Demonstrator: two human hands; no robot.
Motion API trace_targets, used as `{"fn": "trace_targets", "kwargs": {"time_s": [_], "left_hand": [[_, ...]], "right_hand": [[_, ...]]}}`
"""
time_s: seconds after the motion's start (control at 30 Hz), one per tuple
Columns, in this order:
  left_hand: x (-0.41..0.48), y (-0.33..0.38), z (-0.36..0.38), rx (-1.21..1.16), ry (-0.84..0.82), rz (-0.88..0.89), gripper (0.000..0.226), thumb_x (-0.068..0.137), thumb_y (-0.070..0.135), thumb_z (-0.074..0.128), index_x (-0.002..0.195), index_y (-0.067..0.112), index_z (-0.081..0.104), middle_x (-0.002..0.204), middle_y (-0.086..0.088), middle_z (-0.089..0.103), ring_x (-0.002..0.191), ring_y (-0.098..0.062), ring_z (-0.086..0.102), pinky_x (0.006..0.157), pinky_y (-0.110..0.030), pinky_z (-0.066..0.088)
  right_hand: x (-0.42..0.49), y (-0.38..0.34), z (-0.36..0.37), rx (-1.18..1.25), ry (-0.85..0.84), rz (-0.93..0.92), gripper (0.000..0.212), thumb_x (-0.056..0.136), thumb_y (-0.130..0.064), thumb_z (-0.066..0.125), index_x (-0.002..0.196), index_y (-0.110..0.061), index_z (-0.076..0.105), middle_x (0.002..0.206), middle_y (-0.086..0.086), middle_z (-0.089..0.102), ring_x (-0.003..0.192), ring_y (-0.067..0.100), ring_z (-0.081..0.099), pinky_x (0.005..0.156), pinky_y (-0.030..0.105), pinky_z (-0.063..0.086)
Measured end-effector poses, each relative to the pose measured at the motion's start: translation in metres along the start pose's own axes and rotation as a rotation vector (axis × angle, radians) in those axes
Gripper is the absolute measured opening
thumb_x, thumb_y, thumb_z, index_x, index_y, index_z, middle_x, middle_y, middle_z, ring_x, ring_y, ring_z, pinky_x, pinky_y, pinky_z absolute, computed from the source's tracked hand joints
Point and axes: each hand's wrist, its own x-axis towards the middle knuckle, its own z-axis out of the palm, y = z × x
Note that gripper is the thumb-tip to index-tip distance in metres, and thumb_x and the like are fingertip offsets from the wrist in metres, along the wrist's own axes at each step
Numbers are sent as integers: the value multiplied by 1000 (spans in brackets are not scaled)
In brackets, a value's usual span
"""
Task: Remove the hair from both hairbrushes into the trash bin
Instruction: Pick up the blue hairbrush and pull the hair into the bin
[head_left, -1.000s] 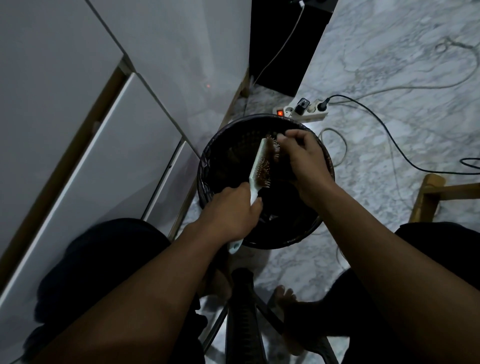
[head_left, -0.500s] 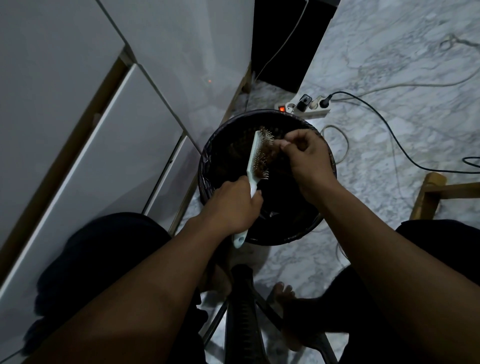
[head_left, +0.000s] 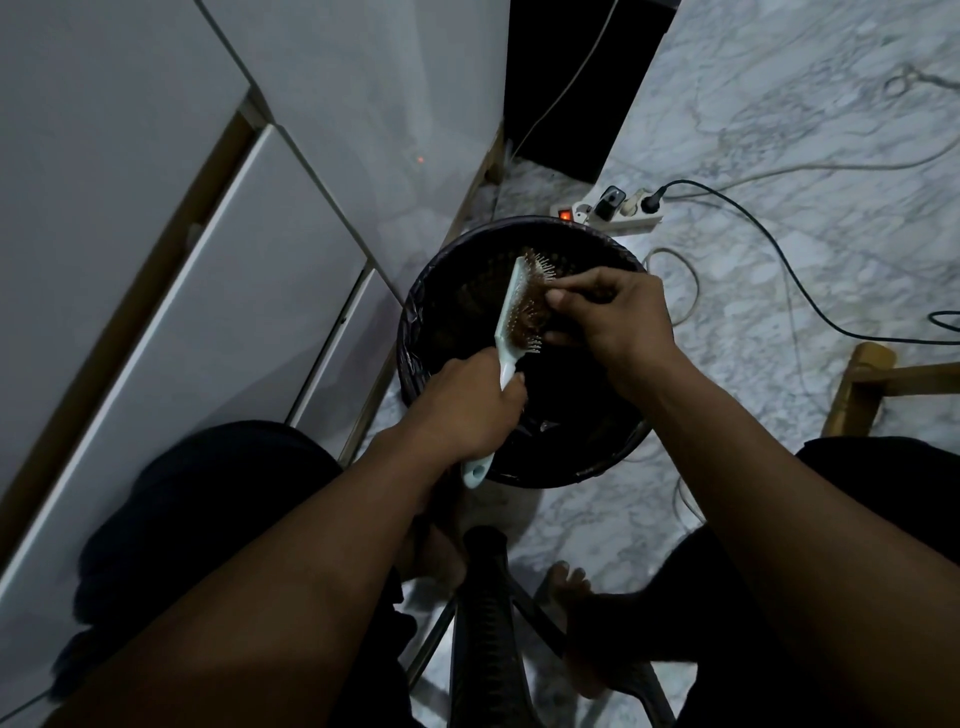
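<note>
Because loose strands should fall straight into the trash bin, we hold the hairbrush directly over its open mouth, so nothing needs carrying afterwards. The left hand is clenched round the pale handle, w/ the handle's end poking out below the fist; this grip tilts the brush head up and away, bristles facing right, i.e. toward the working hand. The right hand sits against the bristle face, its fingertips pinched into the brownish hair matted among the pins. We judge this a pulling grip: thumb and forefinger closed on a tuft, other fingers curled out of the way. Whether a tuft has actually come free we cannot tell; the bin interior is too dark to show fallen hair.

Much hair appears to remain on the pad, esp. the middle, while pins near the tip look barer, so we judge this brush partly cleaned. A second brush is not visible in this view.

Context: power strip w/ lit switch lies on the marble floor just behind the bin; white cabinet at left.
</note>
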Motion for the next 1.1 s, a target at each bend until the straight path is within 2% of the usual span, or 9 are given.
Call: {"fn": "trace_targets", "kwargs": {"time_s": [0.17,0.3,0.43,0.5,0.57,0.7,0.77,0.87,1.1], "left_hand": [[1,-1,0,24,18,-26,28,100,44,42,91,19,51,84,-2,63,76,-23,62,62,-33,41],[1,-1,0,26,24,-46,29,100,44,41,92,19,53,83,-1,63,73,-20,61,60,-32,40],[2,-3,1,2,31,-67,30,101,40,44,80,19,48,76,-1,59,67,-17,58,50,-29,31],[2,-2,0,-11,42,-68,28,101,39,44,84,18,51,78,-1,60,67,-15,57,50,-28,31],[1,0,-1,-28,33,-64,27,101,38,45,86,17,54,76,0,61,65,-14,58,50,-28,33],[0,2,-1,-42,2,-35,28,101,37,45,82,18,53,74,2,62,67,-14,60,53,-29,36],[0,2,-1,-54,-7,-34,28,101,38,45,83,18,53,75,2,62,67,-14,61,53,-28,36],[0,2,-1,-64,2,-43,30,102,39,45,84,17,53,75,1,62,67,-13,61,52,-28,36],[2,1,-3,-75,50,-59,29,100,43,44,88,19,54,81,-3,64,69,-16,61,51,-29,33]], "right_hand": [[-1,1,4,267,38,212,13,95,1,64,84,-3,65,92,16,69,79,25,72,61,30,65],[2,-1,4,405,43,294,15,96,2,61,83,-4,62,94,15,67,86,25,69,63,36,66],[3,1,-1,127,-55,139,7,93,-11,71,99,-11,68,107,12,71,103,30,72,78,47,65],[1,3,-4,-26,-184,17,36,87,-12,79,120,-15,67,118,9,71,108,26,73,81,45,64],[-4,5,-4,-106,-272,-56,47,84,-9,81,128,-15,67,120,9,73,107,23,74,81,41,65],[-1,9,0,-152,-124,-92,13,84,-3,80,95,-3,74,103,19,77,94,29,78,81,44,65],[3,10,0,-94,-54,-56,12,86,-1,76,79,-7,68,97,20,77,85,30,78,75,45,65],[3,7,0,79,-40,36,10,94,2,66,85,-2,64,86,18,73,66,22,75,65,35,66],[3,-2,1,425,-50,305,13,103,-3,50,93,-5,59,94,20,66,67,26,77,58,34,63]]}}
